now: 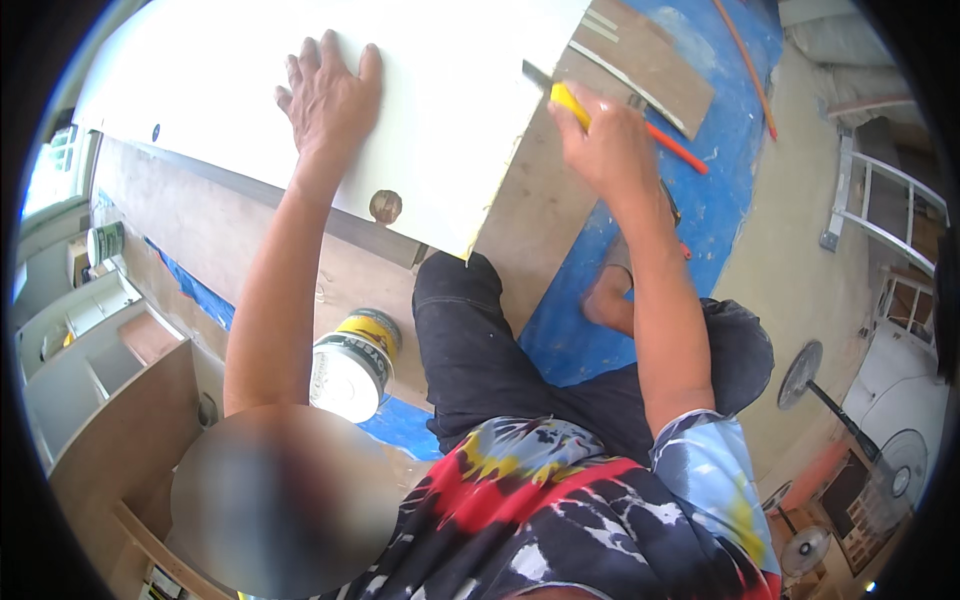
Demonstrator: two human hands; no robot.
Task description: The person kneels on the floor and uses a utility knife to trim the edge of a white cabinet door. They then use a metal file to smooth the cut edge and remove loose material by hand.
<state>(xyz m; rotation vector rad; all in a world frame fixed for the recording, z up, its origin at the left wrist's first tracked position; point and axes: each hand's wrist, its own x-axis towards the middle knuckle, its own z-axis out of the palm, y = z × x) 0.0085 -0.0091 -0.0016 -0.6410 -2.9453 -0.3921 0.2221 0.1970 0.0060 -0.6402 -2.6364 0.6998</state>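
Note:
A large white board lies in front of me, with a rough yellowish edge on the right and a round wood-coloured recess near its near edge. My left hand lies on its top with the fingers spread. My right hand grips a yellow utility knife, whose blade is at the board's right edge near the top. Just beyond that hand, a red-orange rod lies on the blue sheet.
Under the board are plywood and a blue sheet. Also in view are stacked tubs by my knee, plywood offcuts, cabinet carcasses at left, standing fans, a white metal frame and an orange pipe.

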